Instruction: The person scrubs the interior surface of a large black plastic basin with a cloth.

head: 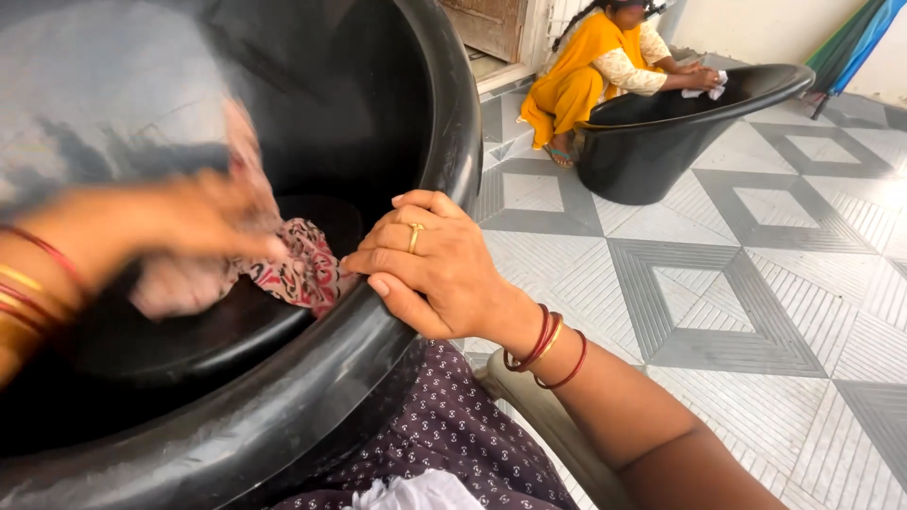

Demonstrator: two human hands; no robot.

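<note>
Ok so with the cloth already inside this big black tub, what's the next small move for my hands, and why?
Probably sweep the left hand with the patterned cloth further along the inner wall of the black tub, since the cloth sits just inside the rim. The right hand already grips that rim, steadying it.

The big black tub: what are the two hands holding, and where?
The right hand grips the black tub by its rim. The blurred left hand clutches a patterned cloth inside it, by one bunched end.
</note>
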